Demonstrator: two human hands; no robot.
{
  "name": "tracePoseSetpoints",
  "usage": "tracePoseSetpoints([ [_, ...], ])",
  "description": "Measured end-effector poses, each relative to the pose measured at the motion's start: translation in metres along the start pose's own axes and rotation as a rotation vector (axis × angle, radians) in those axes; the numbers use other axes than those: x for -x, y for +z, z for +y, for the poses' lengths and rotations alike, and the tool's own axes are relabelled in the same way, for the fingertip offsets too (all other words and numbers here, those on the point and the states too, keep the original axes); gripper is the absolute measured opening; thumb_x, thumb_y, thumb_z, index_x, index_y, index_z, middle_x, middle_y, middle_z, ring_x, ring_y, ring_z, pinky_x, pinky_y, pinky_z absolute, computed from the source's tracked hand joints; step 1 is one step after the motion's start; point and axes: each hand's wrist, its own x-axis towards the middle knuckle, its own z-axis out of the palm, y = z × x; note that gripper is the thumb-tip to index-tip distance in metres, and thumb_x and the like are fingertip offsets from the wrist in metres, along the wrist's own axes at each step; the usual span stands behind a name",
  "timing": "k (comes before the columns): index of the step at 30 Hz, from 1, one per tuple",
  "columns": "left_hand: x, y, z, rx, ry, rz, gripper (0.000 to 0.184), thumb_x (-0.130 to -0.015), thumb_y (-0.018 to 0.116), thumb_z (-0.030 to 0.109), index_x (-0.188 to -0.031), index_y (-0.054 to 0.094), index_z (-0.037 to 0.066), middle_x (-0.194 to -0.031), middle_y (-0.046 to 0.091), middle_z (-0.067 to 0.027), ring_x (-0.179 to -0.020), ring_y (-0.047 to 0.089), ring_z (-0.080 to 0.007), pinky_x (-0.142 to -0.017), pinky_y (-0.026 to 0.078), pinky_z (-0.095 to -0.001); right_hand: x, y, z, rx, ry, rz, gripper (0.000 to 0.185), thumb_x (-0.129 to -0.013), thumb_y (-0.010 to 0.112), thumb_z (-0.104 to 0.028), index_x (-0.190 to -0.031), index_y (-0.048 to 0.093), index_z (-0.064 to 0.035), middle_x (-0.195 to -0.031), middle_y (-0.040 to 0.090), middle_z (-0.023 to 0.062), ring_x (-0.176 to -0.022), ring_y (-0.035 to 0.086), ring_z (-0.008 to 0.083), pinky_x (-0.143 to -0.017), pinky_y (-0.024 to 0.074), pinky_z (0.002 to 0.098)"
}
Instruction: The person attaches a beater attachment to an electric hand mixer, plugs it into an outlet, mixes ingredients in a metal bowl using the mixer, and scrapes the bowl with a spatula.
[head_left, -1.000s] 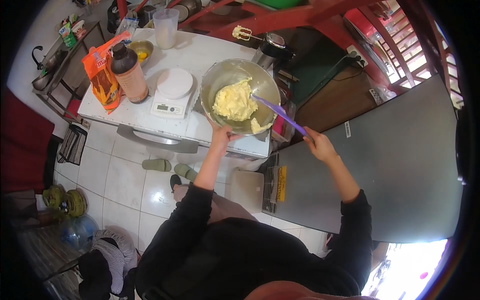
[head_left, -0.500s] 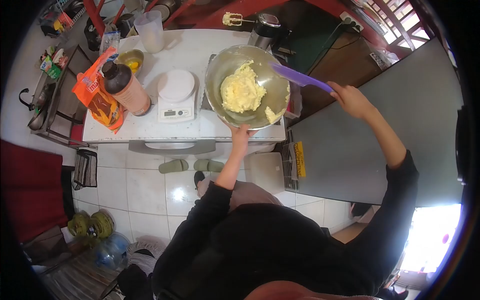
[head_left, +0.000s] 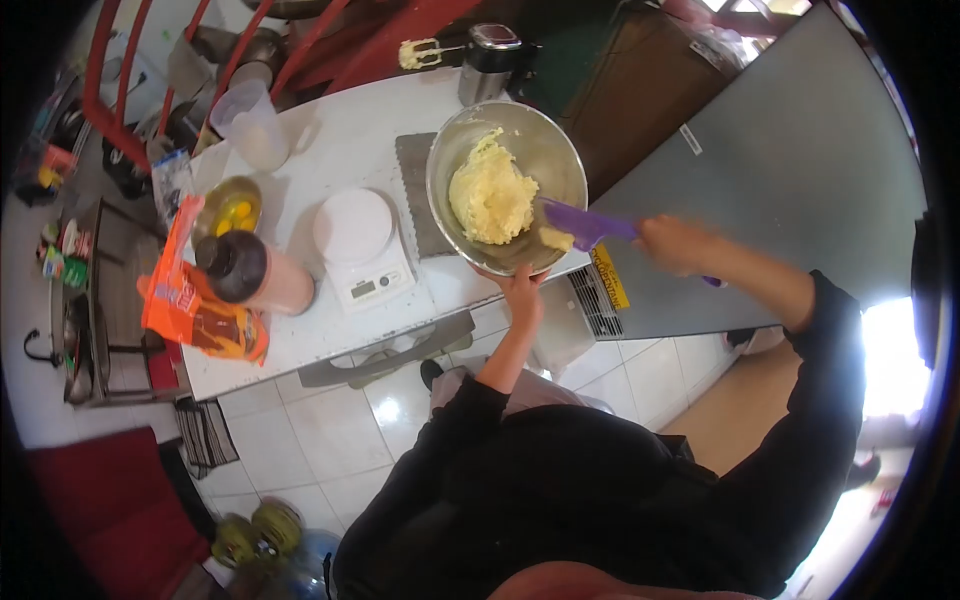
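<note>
A metal bowl (head_left: 555,150) stands at the right end of the white counter, holding a pale yellow creamy mass (head_left: 493,192). My left hand (head_left: 520,290) grips the bowl's near rim from below. In my right hand (head_left: 678,245), slightly blurred, is the handle of a purple spatula (head_left: 590,226). Its blade lies inside the bowl's right side, touching a small yellow lump (head_left: 556,239) near the wall. The larger mass sits left of the blade.
White scale (head_left: 355,230), dark-capped bottle (head_left: 262,275), orange packet (head_left: 205,315), small bowl with yolks (head_left: 228,208) and clear jug (head_left: 255,130) are on the counter (head_left: 335,120). A mixer (head_left: 490,62) stands behind the bowl. A grey surface (head_left: 770,190) is at right.
The view has turned and shifted. My right hand has brought the spatula from above the bowl's right rim down to the small lump inside. My left hand still holds the bowl.
</note>
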Motion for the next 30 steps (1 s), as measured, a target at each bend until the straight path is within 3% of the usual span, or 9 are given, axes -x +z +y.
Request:
tracePoseSetpoints([
  [5, -0.002, -0.009, 0.002, 0.067, -0.088, -0.017, 0.066, -0.081, 0.051, 0.011, -0.130, 0.007, 0.019, -0.124, 0.035, -0.0120, -0.099, 0.050, -0.0268, -0.078, 0.049, -0.0451, -0.003, 0.026, 0.006, -0.369, -0.041, -0.130, 0.029, -0.087, 0.041, -0.025, -0.095, 0.053, -0.0001, -0.057, 0.052, 0.0120, -0.047, 0.053, 0.0194, -0.041, 0.0418, 0.0320],
  [8, -0.013, -0.016, 0.016, 0.036, -0.183, -0.085, 0.069, -0.085, 0.051, 0.030, -0.132, 0.001, 0.021, -0.125, 0.034, -0.0111, -0.100, 0.050, -0.0262, -0.078, 0.048, -0.0450, -0.013, 0.043, 0.023, -0.750, 0.001, -0.317, 0.031, -0.089, 0.037, -0.027, -0.094, 0.054, -0.0016, -0.057, 0.048, 0.0037, -0.040, 0.044, 0.0123, -0.035, 0.0365, 0.0256],
  [9, -0.011, -0.011, 0.023, -0.026, -0.142, -0.147, 0.074, -0.086, 0.043, 0.041, -0.130, -0.016, 0.034, -0.137, 0.009, -0.0125, -0.109, 0.041, -0.0351, -0.081, 0.046, -0.0486, -0.016, 0.047, 0.028, -0.887, 0.038, -0.397, 0.032, -0.090, 0.036, -0.028, -0.095, 0.053, -0.0022, -0.056, 0.046, 0.0005, -0.038, 0.041, 0.0095, -0.034, 0.0346, 0.0232],
  [13, -0.012, 0.010, 0.061, -0.142, -0.167, -0.155, 0.076, -0.083, 0.043, 0.051, -0.130, -0.015, 0.035, -0.139, -0.005, -0.0099, -0.113, 0.035, -0.0446, -0.079, 0.046, -0.0511, -0.012, 0.059, 0.045, -1.470, -0.073, -0.671, 0.034, -0.093, 0.031, -0.030, -0.102, 0.050, -0.0036, -0.055, 0.037, -0.0054, -0.037, 0.033, 0.0026, -0.033, 0.0299, 0.0166],
  [16, -0.008, 0.019, 0.075, -0.139, -0.230, -0.124, 0.070, -0.084, 0.039, 0.051, -0.130, -0.012, 0.037, -0.140, 0.000, -0.0087, -0.104, 0.045, -0.0437, -0.079, 0.044, -0.0550, -0.004, 0.077, 0.049, -1.652, -0.115, -0.692, 0.035, -0.093, 0.031, -0.031, -0.106, 0.048, -0.0036, -0.055, 0.035, -0.0057, -0.037, 0.031, 0.0008, -0.033, 0.0291, 0.0154],
  [21, 0.002, 0.014, 0.098, -0.176, -0.276, -0.200, 0.062, -0.085, 0.036, 0.048, -0.131, -0.004, 0.035, -0.141, 0.002, -0.0065, -0.102, 0.045, -0.0476, -0.077, 0.045, -0.0557, 0.019, 0.054, 0.039, -1.786, -0.139, -0.571, 0.039, -0.092, 0.031, -0.034, -0.111, 0.046, -0.0032, -0.052, 0.033, -0.0049, -0.033, 0.029, 0.0020, -0.029, 0.0287, 0.0148],
  [24, 0.013, 0.011, 0.115, -0.212, -0.296, -0.166, 0.061, -0.086, 0.038, 0.045, -0.131, -0.002, 0.036, -0.140, 0.002, -0.0075, -0.102, 0.046, -0.0463, -0.077, 0.046, -0.0549, 0.027, 0.023, 0.010, -1.532, -0.283, -0.110, 0.038, -0.089, 0.041, -0.033, -0.113, 0.045, -0.0027, -0.052, 0.039, -0.0019, -0.035, 0.036, 0.0043, -0.032, 0.0336, 0.0191],
  [27, 0.017, 0.000, 0.130, -0.245, -0.306, -0.125, 0.062, -0.086, 0.040, 0.041, -0.132, -0.001, 0.033, -0.140, 0.003, -0.0083, -0.104, 0.045, -0.0439, -0.076, 0.047, -0.0537, -0.012, 0.037, -0.024, -0.839, -0.346, 0.638, 0.039, -0.084, 0.050, -0.025, -0.115, 0.044, -0.0019, -0.055, 0.051, 0.0083, -0.042, 0.051, 0.0181, -0.041, 0.0423, 0.0323],
  [30, 0.018, -0.017, 0.149, -0.332, -0.265, -0.160, 0.060, -0.088, 0.039, 0.038, -0.132, 0.000, 0.029, -0.139, 0.004, -0.0086, -0.106, 0.048, -0.0338, -0.074, 0.049, -0.0486, -0.061, 0.089, -0.040, -0.241, -0.332, 0.759, 0.041, -0.079, 0.053, -0.017, -0.116, 0.044, -0.0024, -0.067, 0.057, 0.0192, -0.059, 0.057, 0.0337, -0.056, 0.0441, 0.0427],
])
